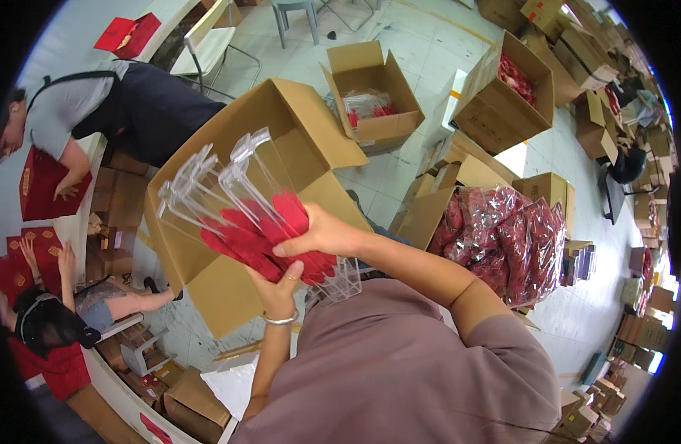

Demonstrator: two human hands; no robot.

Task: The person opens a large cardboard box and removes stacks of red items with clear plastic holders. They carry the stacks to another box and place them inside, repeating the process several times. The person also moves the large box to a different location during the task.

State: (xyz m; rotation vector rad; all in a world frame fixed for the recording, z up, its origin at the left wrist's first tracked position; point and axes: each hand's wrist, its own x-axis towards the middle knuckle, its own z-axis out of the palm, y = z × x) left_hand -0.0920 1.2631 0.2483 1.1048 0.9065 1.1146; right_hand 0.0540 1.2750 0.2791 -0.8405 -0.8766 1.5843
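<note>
Both my hands grip one bundle of clear plastic pieces (243,175) with red, fabric-like parts (237,222) at their middle. My right hand (335,233) clasps the red parts from the right, its thumb across them. From below, my left hand (276,291) supports the same bundle, and a bangle circles that wrist. More clear plastic (343,280) sticks out at the bundle's lower end, close to my shirt. The upper ends lie over a large open cardboard box (312,130) in front of me. What the pieces are exactly, I cannot tell.
A smaller carton (393,125) holds similar clear and red pieces. Plastic-wrapped red goods (501,244) fill a box at right; another tall carton (507,111) holds red goods. Two people work at the left table (88,227) with red boxes (54,183). A white chair (212,53) stands beyond.
</note>
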